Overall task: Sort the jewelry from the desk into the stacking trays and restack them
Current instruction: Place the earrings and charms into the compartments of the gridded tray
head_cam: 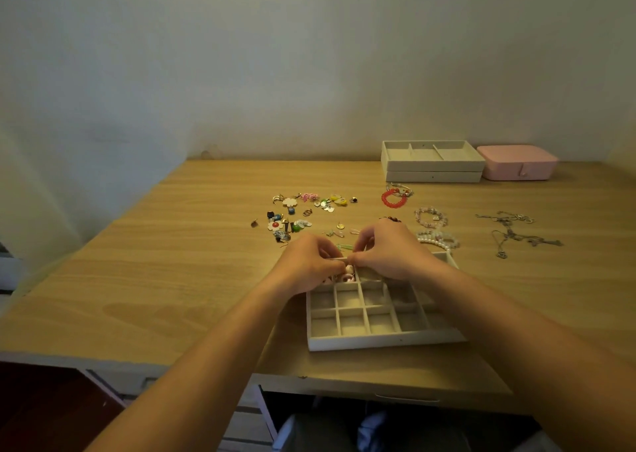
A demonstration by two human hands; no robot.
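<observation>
I see the left hand (pixel 309 262) and right hand (pixel 389 248) meeting fingertip to fingertip over the far edge of the gridded tray (pixel 378 343), both pinching a small pale piece (pixel 339 260) too tiny to identify. The tray sits near the desk's (pixel 172 245) front edge, with pink and white bits in its far-left compartment. Beyond it lie loose earrings (pixel 303 210), a red bracelet (pixel 393 199), pearl bracelets (pixel 438 238) and chains (pixel 512 231); two stacked trays (pixel 433 172) stand by the wall beside a pink box (pixel 516 162).
</observation>
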